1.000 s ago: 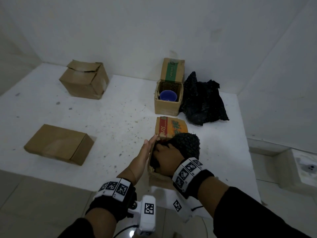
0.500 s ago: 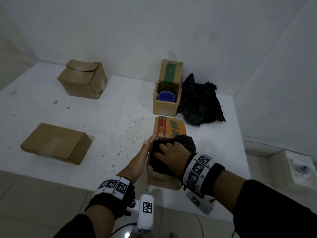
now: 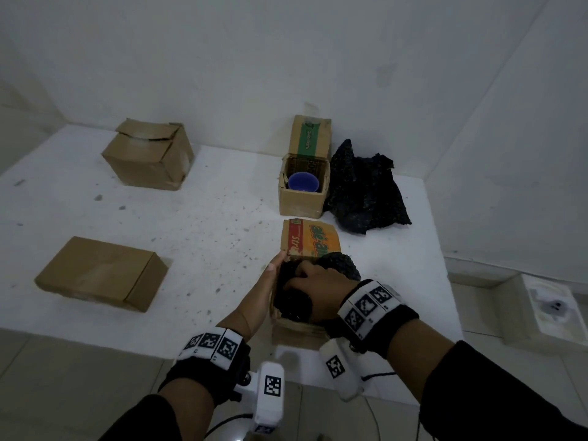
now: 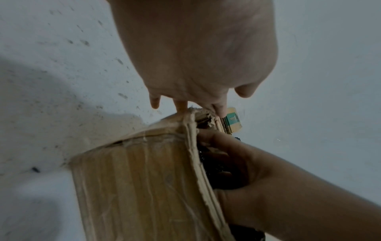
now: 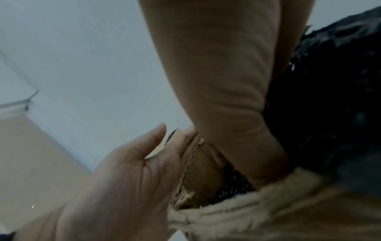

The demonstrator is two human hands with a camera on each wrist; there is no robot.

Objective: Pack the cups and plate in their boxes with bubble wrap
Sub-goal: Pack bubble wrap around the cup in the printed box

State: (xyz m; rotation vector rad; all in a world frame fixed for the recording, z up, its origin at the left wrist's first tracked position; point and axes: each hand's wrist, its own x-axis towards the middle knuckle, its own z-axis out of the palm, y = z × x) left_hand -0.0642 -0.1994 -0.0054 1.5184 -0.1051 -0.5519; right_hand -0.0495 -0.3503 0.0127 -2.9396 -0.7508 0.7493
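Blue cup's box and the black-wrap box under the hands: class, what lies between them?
In the head view, only the near box's raised orange printed flap stands between it and the blue cup's box, then a bare strip of white table.

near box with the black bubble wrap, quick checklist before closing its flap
1. Box steadied: ok. The left hand lies flat against the left wall of the near box.
2. Wrap fully inside: not ok. The black bubble wrap bulges above the rim on the far right while the right hand pushes it down.
3. Cup or plate inside the wrap: cannot tell, it is covered.
4. Flap free to fold: ok. The orange printed flap stands open behind the bundle.
5. Next box ready: ok. The far box is open with the blue cup inside and loose wrap beside it.
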